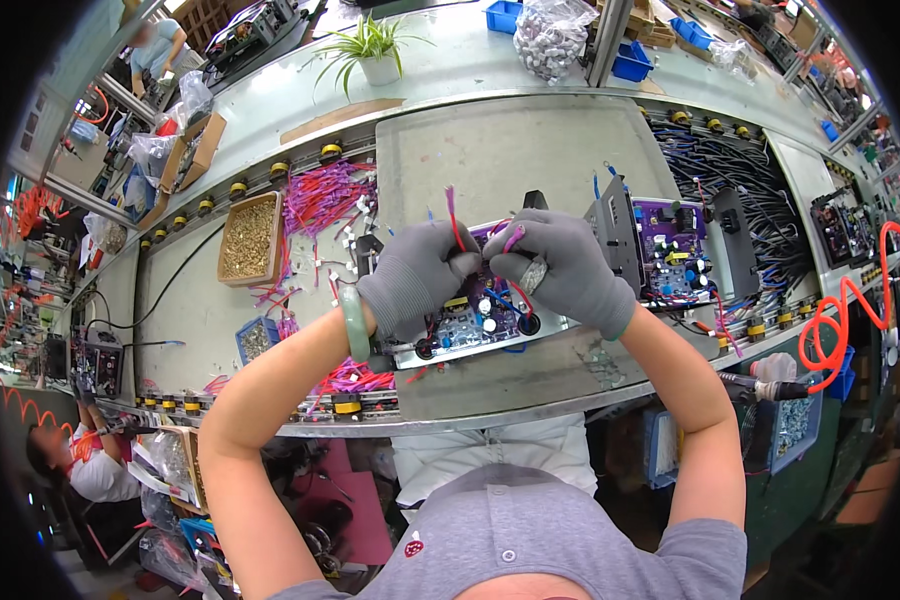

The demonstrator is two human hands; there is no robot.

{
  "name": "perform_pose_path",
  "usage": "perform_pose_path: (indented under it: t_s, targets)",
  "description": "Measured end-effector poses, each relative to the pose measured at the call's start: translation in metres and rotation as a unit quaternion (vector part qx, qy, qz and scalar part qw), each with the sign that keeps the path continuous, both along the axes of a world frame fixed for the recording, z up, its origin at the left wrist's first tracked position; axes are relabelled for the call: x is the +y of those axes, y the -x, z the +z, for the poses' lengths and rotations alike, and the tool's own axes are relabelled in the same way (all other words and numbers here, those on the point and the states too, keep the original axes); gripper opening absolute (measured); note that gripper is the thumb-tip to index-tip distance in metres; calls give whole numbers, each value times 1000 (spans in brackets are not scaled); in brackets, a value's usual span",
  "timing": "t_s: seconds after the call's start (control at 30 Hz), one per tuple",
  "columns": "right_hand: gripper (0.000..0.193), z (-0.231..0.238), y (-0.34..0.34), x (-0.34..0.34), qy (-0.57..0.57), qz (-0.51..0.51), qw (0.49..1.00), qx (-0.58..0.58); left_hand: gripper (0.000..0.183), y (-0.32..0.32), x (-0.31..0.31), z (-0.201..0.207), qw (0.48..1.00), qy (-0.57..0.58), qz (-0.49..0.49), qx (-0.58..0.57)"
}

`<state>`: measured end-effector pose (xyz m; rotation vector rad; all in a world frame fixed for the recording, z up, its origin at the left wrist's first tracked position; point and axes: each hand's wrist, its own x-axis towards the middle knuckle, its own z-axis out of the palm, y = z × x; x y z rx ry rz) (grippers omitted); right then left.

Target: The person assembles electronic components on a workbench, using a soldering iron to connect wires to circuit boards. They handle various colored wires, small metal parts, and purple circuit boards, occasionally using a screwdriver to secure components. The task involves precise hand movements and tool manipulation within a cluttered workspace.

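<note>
Both my hands wear grey gloves and work close together over an open electronic unit. Its metal chassis (450, 356) carries a blue-purple circuit board (460, 322) with capacitors, wires and two round black parts at the near edge. My left hand (420, 272) pinches a red wire (456, 232) whose purple-sleeved end sticks up above the fingers. My right hand (567, 268) is closed round a pink-purple sleeved wire (514, 238), its fingertips nearly meeting the left ones. The fingers hide the far part of the board.
A second open unit (675, 245) stands at right, beside a bundle of black cables (735, 170). On the left lie a box of small brass-coloured parts (250, 240), red-purple wires (325, 195) and a small blue bin (257, 340). An orange coiled air hose (820, 335) holds a driver tool (770, 388).
</note>
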<state>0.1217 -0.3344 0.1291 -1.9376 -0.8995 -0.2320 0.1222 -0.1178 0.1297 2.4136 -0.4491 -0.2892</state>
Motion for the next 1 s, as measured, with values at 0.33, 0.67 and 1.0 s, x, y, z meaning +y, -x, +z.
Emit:
perform_pose_path:
  t_s: [0.33, 0.67, 1.0]
  targets:
    - [6, -4, -1, 1, -14, -1, 1000, -9, 25, 3, -9, 7, 981, -113, -107, -113]
    - [10, -2, 0, 1, -36, -4, 999, 18, 27, 2, -15, 14, 978, -141, -127, -85]
    - [9, 23, 22, -16, -92, -111, 988, 51, 36, -4, -33, 46, 981, 111, -106, 118]
